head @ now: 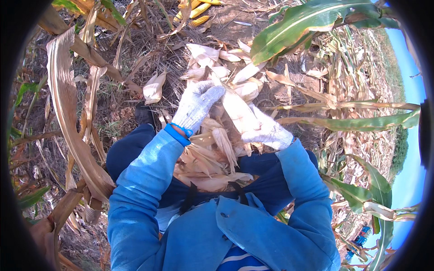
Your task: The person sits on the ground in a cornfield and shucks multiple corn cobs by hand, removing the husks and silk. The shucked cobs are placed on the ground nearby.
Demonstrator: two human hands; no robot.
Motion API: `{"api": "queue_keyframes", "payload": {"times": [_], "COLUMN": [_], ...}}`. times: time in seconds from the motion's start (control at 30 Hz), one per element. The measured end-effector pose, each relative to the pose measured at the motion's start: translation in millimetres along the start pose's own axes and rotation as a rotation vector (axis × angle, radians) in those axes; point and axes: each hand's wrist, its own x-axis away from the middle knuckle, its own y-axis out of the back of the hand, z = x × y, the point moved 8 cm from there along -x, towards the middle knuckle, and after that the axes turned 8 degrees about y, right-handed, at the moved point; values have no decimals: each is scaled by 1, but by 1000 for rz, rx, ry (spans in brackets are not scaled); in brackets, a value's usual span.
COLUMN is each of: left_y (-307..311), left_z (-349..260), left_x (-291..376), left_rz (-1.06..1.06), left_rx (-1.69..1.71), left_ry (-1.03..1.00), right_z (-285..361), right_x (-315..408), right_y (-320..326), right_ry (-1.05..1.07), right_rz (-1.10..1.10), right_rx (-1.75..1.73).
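Note:
An ear of corn in its pale dry husk (pixel 237 108) slants between my two hands, its tip up and to the left. My left hand (pixel 200 98), in a white knit glove, is at the tip end with thumb and fingers closed together there. Around the thick lower end is my right hand (pixel 268 130), gloved the same way, its fingers partly hidden by the ear. Loose dry husks (pixel 210 162) lie heaped between my knees below the hands. Just beyond them rests a pile of pale husk-covered ears and husks (pixel 217 64).
Several bare yellow corn ears (pixel 198 15) lie on the ground at the top. A dry stalk (pixel 91 54) with a long brown leaf (pixel 64 101) leans at the left. Green corn leaves (pixel 295 30) reach in from the upper right. A blue vehicle (pixel 361 237) stands far off at lower right.

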Motion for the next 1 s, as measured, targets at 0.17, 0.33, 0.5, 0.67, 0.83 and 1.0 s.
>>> {"api": "queue_keyframes", "payload": {"times": [0.17, 0.33, 0.5, 0.67, 0.83, 1.0], "left_y": [15, 19, 16, -11, -14, 2], "left_z": [10, 18, 32, 53, 30, 10], "left_x": [-8, -14, -22, -16, -17, -21], "left_rz": [-147, -203, -173, -128, -50, -70], "left_rx": [-122, -165, 11, 628, 431, 162], "left_ry": [85, 24, 70, 283, 206, 113], "right_z": [-13, -7, 9, 1, -8, -14], "right_x": [-13, -15, -12, -7, -17, -26], "right_y": [13, 16, 3, 10, 9, 2], "right_ry": [-44, 143, 481, 335, 203, 168], "right_rz": [-167, -322, -393, -417, -278, -165], "right_rx": [676, 1002, 1361, 910, 477, 161]}}
